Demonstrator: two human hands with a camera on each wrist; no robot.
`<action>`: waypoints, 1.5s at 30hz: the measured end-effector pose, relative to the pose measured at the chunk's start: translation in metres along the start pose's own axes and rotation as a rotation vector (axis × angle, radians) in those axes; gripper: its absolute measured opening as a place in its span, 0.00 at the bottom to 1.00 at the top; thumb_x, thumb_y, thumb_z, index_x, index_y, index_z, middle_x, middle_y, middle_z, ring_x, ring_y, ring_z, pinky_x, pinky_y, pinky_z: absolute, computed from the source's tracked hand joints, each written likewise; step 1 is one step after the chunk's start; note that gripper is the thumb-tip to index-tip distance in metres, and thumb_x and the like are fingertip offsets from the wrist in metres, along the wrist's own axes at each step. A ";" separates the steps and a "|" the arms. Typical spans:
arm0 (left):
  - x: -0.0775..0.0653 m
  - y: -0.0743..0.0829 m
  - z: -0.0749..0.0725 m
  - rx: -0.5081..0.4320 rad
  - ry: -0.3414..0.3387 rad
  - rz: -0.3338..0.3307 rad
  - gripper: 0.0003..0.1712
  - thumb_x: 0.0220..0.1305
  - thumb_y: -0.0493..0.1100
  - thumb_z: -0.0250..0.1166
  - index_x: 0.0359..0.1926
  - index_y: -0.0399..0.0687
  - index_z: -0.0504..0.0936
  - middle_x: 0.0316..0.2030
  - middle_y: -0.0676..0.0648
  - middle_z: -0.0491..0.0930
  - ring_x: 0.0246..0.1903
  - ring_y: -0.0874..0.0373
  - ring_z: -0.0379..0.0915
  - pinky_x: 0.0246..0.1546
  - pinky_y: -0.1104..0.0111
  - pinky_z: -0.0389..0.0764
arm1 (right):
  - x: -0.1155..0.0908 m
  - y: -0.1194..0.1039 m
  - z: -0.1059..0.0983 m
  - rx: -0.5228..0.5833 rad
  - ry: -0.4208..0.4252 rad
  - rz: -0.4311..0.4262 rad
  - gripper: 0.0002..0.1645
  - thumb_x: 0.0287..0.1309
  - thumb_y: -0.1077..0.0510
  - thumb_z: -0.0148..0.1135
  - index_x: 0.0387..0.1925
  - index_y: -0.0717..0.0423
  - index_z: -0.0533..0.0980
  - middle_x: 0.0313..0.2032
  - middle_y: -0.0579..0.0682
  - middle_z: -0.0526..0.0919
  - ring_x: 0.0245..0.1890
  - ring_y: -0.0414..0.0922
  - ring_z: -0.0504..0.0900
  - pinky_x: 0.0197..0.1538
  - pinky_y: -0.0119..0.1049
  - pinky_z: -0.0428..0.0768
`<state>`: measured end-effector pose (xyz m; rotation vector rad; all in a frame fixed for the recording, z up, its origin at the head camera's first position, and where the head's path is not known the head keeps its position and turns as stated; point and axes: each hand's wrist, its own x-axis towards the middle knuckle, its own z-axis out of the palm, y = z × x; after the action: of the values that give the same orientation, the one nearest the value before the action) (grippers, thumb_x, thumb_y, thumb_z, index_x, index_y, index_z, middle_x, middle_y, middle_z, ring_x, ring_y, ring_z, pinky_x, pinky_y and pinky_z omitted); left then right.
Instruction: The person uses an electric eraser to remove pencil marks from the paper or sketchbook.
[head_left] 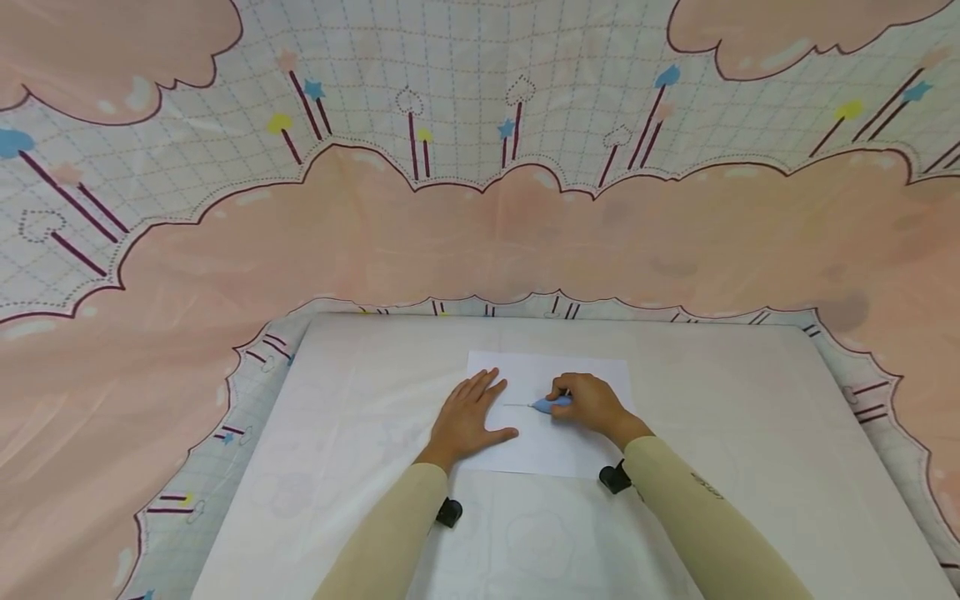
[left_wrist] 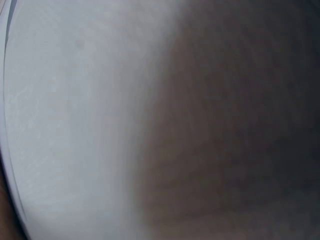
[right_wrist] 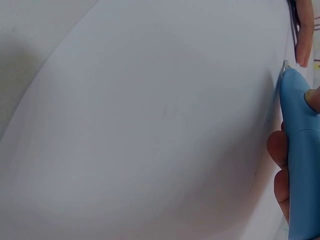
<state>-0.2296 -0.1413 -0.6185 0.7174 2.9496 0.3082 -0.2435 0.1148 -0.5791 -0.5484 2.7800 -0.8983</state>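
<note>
Left hand (head_left: pixel 467 418) spread on white paper (head_left: pixel 558 454), right hand (head_left: pixel 597 407) gripping blue metal-tipped tool (head_left: pixel 551 406) beside thin line (head_left: pixel 516 405); light, even pressure likely tracks straightest.

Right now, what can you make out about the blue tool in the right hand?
The blue tool is smooth, plastic-looking and rounded, with a seam across its body and a small metallic-looking tip. The right hand grips it low over the white paper, tip pointing toward the left hand. Whether the tip touches the paper is unclear.
</note>
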 end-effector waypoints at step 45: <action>0.000 0.001 0.000 -0.006 -0.010 -0.007 0.54 0.57 0.81 0.50 0.77 0.59 0.55 0.78 0.56 0.44 0.77 0.57 0.38 0.76 0.57 0.47 | 0.005 -0.006 0.000 0.034 -0.024 -0.012 0.05 0.50 0.58 0.74 0.30 0.48 0.83 0.34 0.42 0.85 0.36 0.40 0.79 0.47 0.43 0.79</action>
<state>-0.2295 -0.1401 -0.6184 0.7054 2.9394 0.3124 -0.2462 0.1085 -0.5756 -0.5677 2.7370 -0.9337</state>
